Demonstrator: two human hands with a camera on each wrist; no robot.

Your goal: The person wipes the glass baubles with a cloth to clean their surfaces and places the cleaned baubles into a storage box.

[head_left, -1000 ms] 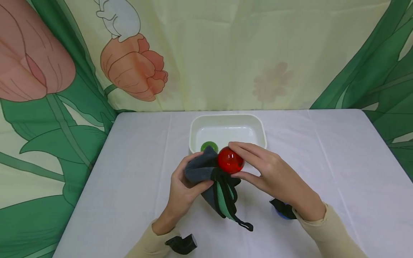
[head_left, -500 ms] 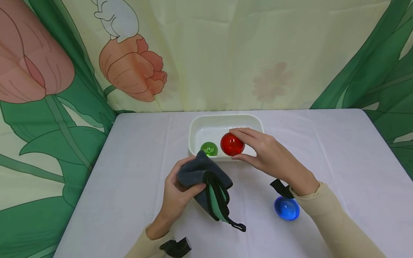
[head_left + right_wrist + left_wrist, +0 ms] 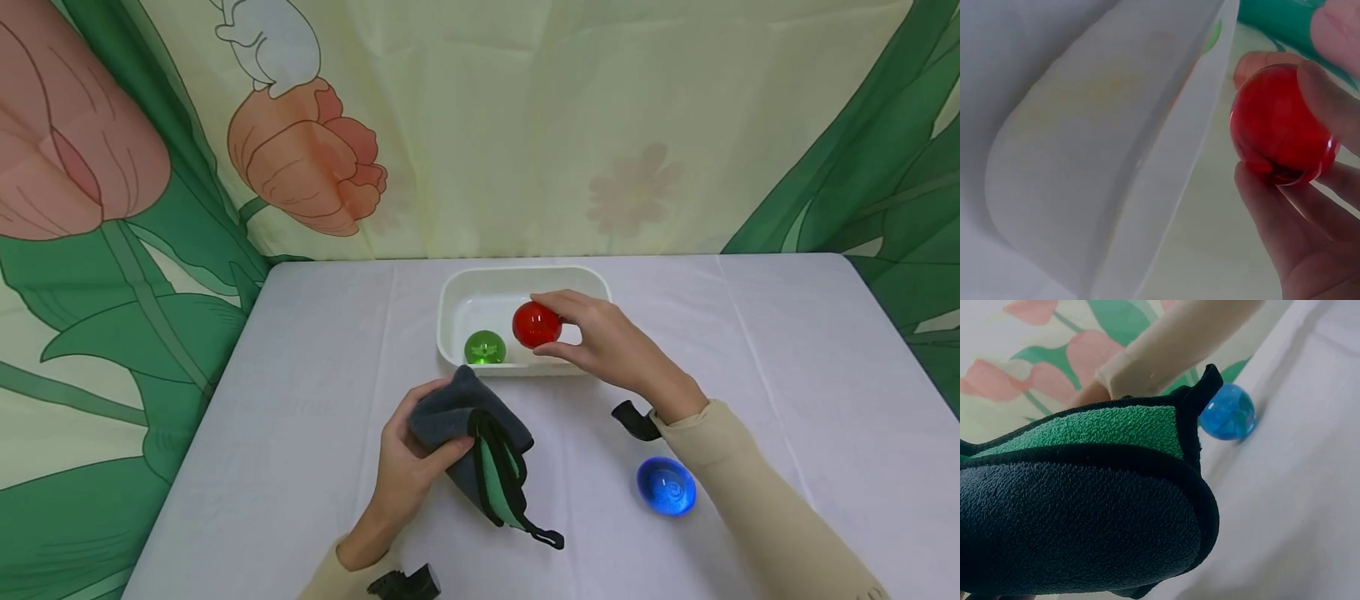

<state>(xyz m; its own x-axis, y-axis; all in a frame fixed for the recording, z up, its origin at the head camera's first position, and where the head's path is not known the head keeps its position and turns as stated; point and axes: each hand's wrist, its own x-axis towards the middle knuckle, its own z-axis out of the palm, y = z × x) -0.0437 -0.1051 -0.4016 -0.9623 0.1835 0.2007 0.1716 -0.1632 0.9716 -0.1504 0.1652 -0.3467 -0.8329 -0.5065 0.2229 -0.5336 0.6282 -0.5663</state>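
My right hand point(image 3: 592, 333) pinches a clear red ball point(image 3: 536, 324) between thumb and fingers, over the white tray point(image 3: 525, 369). In the right wrist view the red ball point(image 3: 1282, 125) sits in the fingertips, beside and above the tray's wall point(image 3: 1079, 162). A clear green ball point(image 3: 484, 347) lies in the tray's near left corner. Nearer the front, my left hand point(image 3: 412, 467) grips a folded dark grey cloth point(image 3: 468, 425) with green inside, black edging and a hanging loop. That cloth point(image 3: 1079, 519) fills much of the left wrist view, hiding most of the hand.
A clear blue ball point(image 3: 667, 486) rests on the white-covered table point(image 3: 322, 400), right of the cloth and near the right forearm. Behind the table's far edge hangs a curtain point(image 3: 487, 125) printed with flowers and a rabbit.
My right hand has carried the red ball away from the cloth, forward over the tray. My left hand with the cloth has drawn slightly back and left. The blue ball has come into fuller view.
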